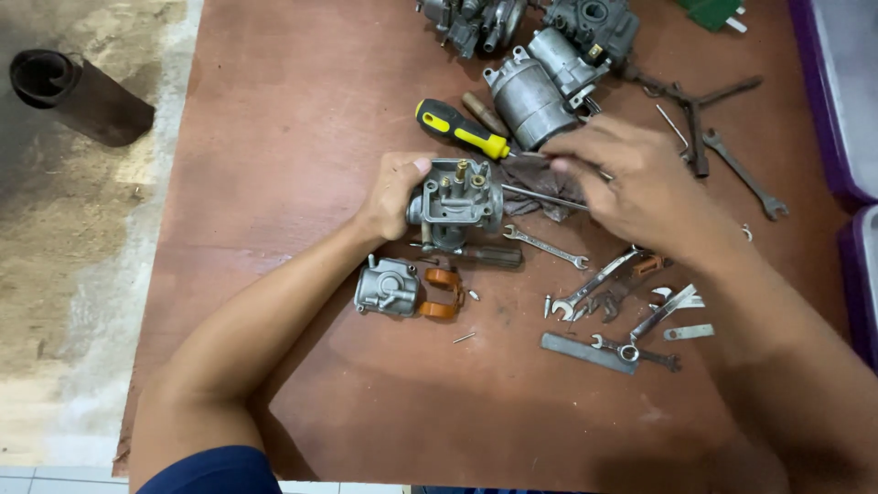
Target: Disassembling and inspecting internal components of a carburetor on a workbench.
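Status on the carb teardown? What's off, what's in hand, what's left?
Done: the float bowl is off and lies beside the orange float, with small screws loose near them. In hand: the left hand steadies the open carburetor body, brass jets showing; the right hand works a thin tool by the yellow-handled screwdriver. Left: the jets are not yet out, and more carburetors wait at the table's far edge.

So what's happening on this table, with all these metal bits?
A person steadies a small carburetor body on a brown table with the left hand. The right hand hovers over a dark rag, pinching something small. A yellow-handled screwdriver, wrenches, a detached float bowl and orange float lie around.
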